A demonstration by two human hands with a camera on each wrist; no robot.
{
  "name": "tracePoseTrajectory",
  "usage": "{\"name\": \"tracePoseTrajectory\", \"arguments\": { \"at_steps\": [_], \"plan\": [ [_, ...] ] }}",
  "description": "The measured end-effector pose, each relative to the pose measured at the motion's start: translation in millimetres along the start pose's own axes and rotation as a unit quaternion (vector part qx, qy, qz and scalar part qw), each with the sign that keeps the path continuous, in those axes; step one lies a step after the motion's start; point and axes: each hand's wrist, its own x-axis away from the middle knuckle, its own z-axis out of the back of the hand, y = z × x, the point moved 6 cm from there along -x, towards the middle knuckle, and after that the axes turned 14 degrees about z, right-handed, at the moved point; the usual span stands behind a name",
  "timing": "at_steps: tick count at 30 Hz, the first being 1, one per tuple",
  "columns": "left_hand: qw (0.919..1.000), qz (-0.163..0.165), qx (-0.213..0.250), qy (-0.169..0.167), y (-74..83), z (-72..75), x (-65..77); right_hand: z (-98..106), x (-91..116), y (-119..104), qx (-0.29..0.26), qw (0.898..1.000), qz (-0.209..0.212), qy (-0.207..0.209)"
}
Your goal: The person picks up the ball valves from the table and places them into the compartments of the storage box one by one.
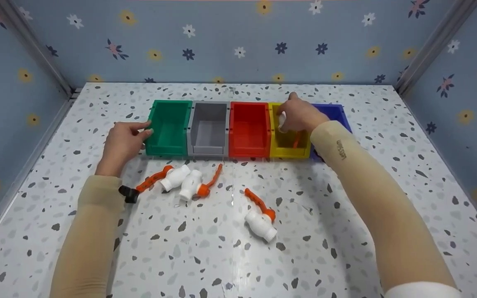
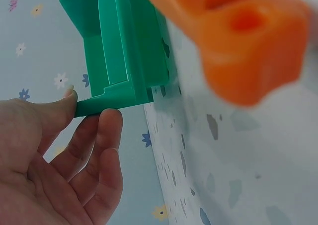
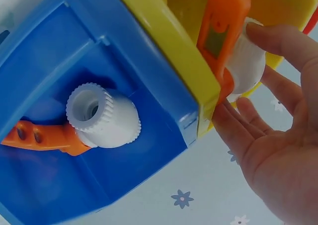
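Note:
My left hand [image 1: 121,140] pinches the left side wall of the green bin [image 1: 168,150], thumb on one side of the rim and fingers on the other. At the yellow bin [image 1: 290,153], my right hand [image 1: 302,114] grips the white body of a ball valve [image 3: 247,56] with an orange lever handle. That valve is inside the yellow bin's opening; in the head view the hand partly covers it. A second white ball valve [image 3: 112,118], with an orange handle, lies in the blue bin [image 3: 149,195] beside it.
Between green and yellow stand a grey bin [image 1: 208,150] and a red bin [image 1: 249,151], all joined in a row. On the speckled table lie more ball valves: two near the left forearm [image 1: 175,178] [image 1: 191,185], one front centre [image 1: 260,226]. Flower-patterned walls enclose the table.

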Motion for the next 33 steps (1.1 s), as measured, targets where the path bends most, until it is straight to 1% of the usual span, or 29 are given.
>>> {"name": "tracePoseTrajectory", "arguments": {
  "at_steps": [6, 10, 15, 18, 22, 26, 29, 33],
  "plan": [
    [0.9999, -0.011, -0.002, 0.004, -0.9, -0.6, -1.6, -7, -7, -2, 0.030, 0.999, 0.010, -0.013],
    [1.0000, -0.005, 0.000, 0.001, -1.4, -1.5, -1.2, -13, -10, -3, 0.040, 0.999, 0.011, -0.021],
    [1.0000, -0.004, -0.001, -0.001, -0.6, -1.7, -0.4, -16, -13, -5, 0.079, 0.996, 0.025, -0.030],
    [1.0000, -0.005, -0.001, 0.001, -0.2, -0.7, -0.3, -15, -12, -7, 0.080, 0.996, 0.020, -0.039],
    [1.0000, -0.003, 0.000, 0.002, 0.2, 0.8, 0.0, -13, -11, -7, 0.059, 0.997, 0.001, -0.048],
    [1.0000, 0.000, 0.000, 0.002, 0.4, 1.4, 0.5, -12, -11, -7, 0.044, 0.998, -0.007, -0.048],
    [1.0000, 0.003, 0.002, 0.002, 0.2, 1.0, 0.7, -13, -12, -6, 0.054, 0.997, 0.003, -0.046],
    [1.0000, 0.004, 0.001, 0.003, 0.6, 0.6, 1.0, -14, -13, -6, 0.080, 0.995, 0.030, -0.044]
  ]
}}
